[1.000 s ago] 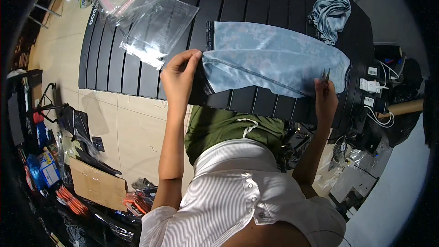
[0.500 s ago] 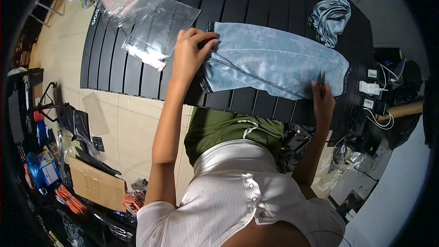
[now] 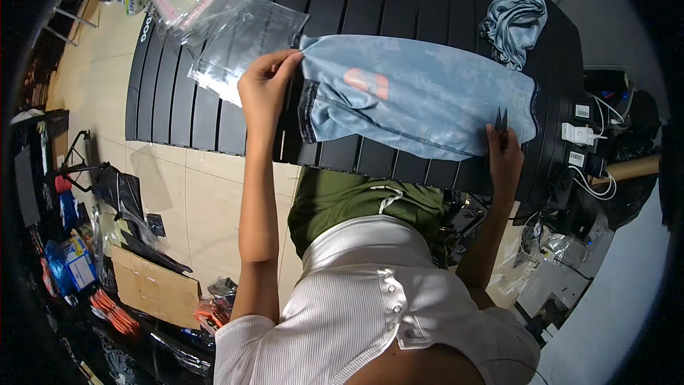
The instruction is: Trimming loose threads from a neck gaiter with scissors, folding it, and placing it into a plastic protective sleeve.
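Your left hand (image 3: 261, 93) has thumb and forefinger pinched together on the far corner of the blue cloth piece (image 3: 427, 89), beside its dark end band (image 3: 308, 113), while your right hand (image 3: 506, 158) has its fingers closed around small snips (image 3: 501, 121), tips pointing away from you over the cloth's other end. Whether those right fingers also press on the fabric, you cannot tell from here. The cloth lies between your two sets of fingers on the black slatted table (image 3: 171, 103), stretched out lengthwise, so the laying-out looks largely done. It is not fully smooth, though: just right of your left fingers the surface is rumpled around a pinkish-orange patch (image 3: 367, 83), and the near part of the end band stands apart from the pinched corner, so some straightening seems left. The snip points are not visibly on any thread. Beyond your right fingers, a second cloth bundle (image 3: 514, 30) sits crumpled and untouched. Beyond your left fingers lie clear plastic bags (image 3: 249, 39), also untouched; the cloth is outside them.
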### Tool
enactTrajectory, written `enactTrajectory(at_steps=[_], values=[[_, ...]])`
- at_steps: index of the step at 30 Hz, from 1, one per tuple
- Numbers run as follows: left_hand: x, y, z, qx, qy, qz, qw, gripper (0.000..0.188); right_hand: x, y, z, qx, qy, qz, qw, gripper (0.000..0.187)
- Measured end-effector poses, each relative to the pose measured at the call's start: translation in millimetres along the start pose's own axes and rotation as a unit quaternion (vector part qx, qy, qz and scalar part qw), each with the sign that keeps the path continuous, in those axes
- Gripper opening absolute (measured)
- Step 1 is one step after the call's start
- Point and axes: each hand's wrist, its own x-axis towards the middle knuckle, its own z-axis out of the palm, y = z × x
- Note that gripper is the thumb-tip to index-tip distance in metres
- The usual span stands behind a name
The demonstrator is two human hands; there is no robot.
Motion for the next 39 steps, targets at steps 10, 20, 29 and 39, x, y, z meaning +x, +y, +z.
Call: enactTrajectory(at_steps=[10, 20, 29, 39], values=[[-12, -25, -91, 0.131, 0.206, 0.042, 0.969, 0.022, 2, 22, -5, 0.062, 0.072, 0.0, 0.995, 0.037], [-56, -18, -107, 0.138, 0.21, 0.01, 0.968, 0.023, 26, 81, -45, -0.158, 0.239, 0.117, 0.951, 0.048], [-67, 24, -10, 0.135, 0.01, 0.003, 0.991, 0.027, 36, 99, -31, -0.245, 0.274, 0.049, 0.929, 0.039], [-70, 8, -34, -0.139, -0.168, -0.114, 0.969, 0.028, 41, 113, -27, -0.29, 0.303, -0.025, 0.907, 0.039]])
